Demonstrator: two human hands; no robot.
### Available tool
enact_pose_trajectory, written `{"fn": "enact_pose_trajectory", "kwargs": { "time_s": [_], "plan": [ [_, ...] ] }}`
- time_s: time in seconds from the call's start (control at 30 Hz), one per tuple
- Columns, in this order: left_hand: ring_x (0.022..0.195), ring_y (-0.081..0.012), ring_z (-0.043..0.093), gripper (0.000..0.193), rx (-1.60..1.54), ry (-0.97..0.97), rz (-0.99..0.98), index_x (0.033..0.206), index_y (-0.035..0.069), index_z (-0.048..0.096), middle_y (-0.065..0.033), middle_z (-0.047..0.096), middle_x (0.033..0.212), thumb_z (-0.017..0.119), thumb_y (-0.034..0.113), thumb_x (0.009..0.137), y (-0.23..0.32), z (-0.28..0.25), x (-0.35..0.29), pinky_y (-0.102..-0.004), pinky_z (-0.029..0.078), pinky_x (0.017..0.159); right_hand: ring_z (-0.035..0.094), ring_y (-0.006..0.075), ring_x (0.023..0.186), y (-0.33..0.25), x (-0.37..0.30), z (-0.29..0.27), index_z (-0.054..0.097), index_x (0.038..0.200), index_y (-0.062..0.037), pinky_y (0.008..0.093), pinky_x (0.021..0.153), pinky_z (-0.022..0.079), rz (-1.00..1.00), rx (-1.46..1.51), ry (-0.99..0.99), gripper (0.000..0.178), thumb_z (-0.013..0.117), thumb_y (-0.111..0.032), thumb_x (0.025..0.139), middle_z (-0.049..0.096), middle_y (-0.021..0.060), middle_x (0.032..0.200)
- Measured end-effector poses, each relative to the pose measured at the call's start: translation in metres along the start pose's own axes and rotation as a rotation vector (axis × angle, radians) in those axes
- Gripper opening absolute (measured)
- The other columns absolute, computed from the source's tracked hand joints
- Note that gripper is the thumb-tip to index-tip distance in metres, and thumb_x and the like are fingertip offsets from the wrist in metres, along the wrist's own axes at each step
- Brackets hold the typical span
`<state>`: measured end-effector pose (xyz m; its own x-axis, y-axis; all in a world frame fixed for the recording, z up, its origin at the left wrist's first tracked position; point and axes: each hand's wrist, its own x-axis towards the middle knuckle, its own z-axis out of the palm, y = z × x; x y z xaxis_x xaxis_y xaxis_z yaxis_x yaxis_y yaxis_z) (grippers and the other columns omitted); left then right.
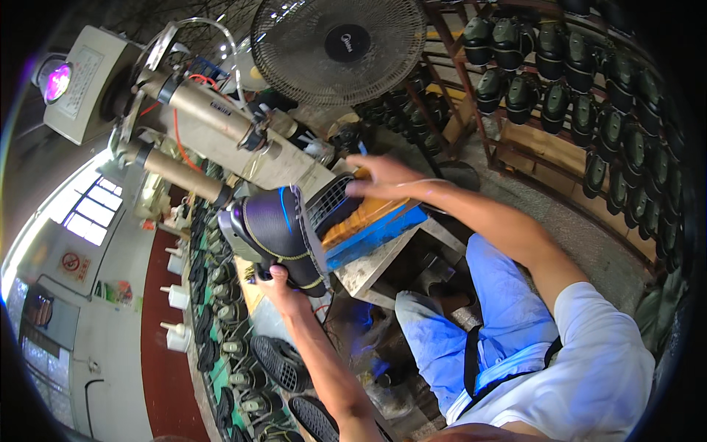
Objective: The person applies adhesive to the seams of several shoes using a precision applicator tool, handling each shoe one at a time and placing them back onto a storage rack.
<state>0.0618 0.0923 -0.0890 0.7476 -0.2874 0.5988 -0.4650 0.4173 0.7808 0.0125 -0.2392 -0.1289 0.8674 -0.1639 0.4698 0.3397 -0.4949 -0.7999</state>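
My left hand [278, 289] grips a black shoe upper [269, 221] stretched over a green shoe last [237, 234]. The shoe is tilted, with light stitching running along its edge. My right hand [379, 178] is closed at the far end of a black shoe sole [331, 205], thumb and fingers on either side of it. The sole's grid-patterned face is turned up. It lies against a brown and blue block [379, 239] on the bench. Part of the sole is hidden behind the shoe.
A machine with two metal cylinders [199, 107] stands ahead on the left. Behind it is a large fan [339, 51]. Racks of lasted shoes [582, 96] line the right. Shoes and loose soles [280, 362] crowd the bench at left, beside white bottles [177, 335].
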Motion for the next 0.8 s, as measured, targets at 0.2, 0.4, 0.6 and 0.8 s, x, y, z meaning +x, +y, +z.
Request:
{"fn": "enact_pose_trajectory", "kwargs": {
  "time_s": [0.2,0.4,0.6,0.8],
  "plan": [
    [0.122,-0.0291,0.065,0.085,-0.165,-0.055,-0.224,0.151,0.001,0.044,-0.0133,0.062,0.14,0.082,0.048,0.091,-0.033,-0.011,-0.052,-0.0472,0.055,0.107,0.056,0.0243,0.142,-0.105,-0.045,-0.072,0.056,0.149,0.0006,0.0394,0.121,0.042,-0.239,0.435,-0.092,0.051,0.064,-0.03,0.109,0.063,0.0156,0.149],
    [0.125,-0.0364,0.059,0.124,0.375,-0.3,-0.059,0.156,-0.004,0.023,-0.0228,0.053,0.144,0.101,0.022,0.063,-0.045,0.054,-0.022,-0.0508,0.052,0.107,0.058,0.0443,0.137,-0.171,-0.104,-0.123,0.048,0.153,0.0022,0.0503,0.114,0.05,-0.506,-0.035,-0.32,0.088,0.087,-0.038,0.085,0.047,0.0258,0.16],
    [0.129,-0.0323,0.064,0.073,0.524,-1.057,0.783,0.125,-0.001,0.067,-0.0128,0.074,0.124,0.098,0.026,0.063,0.063,0.268,0.05,-0.0568,0.035,0.122,0.058,0.0475,0.136,-0.163,-0.214,-0.142,0.069,0.116,-0.0042,0.0501,0.109,0.058,-0.899,-0.652,0.304,0.03,0.076,-0.015,0.089,0.065,0.016,0.142],
    [0.142,-0.0354,0.055,0.067,0.299,-0.726,1.151,0.138,0.01,0.07,-0.0116,0.067,0.144,0.088,0.011,0.074,0.088,0.418,0.108,-0.0512,0.038,0.121,0.059,0.0436,0.137,-0.173,-0.175,-0.224,0.078,0.109,-0.0097,0.0492,0.108,0.057,-0.822,-1.195,0.944,0.023,0.078,-0.012,0.086,0.067,0.0144,0.142]
  ]
}}
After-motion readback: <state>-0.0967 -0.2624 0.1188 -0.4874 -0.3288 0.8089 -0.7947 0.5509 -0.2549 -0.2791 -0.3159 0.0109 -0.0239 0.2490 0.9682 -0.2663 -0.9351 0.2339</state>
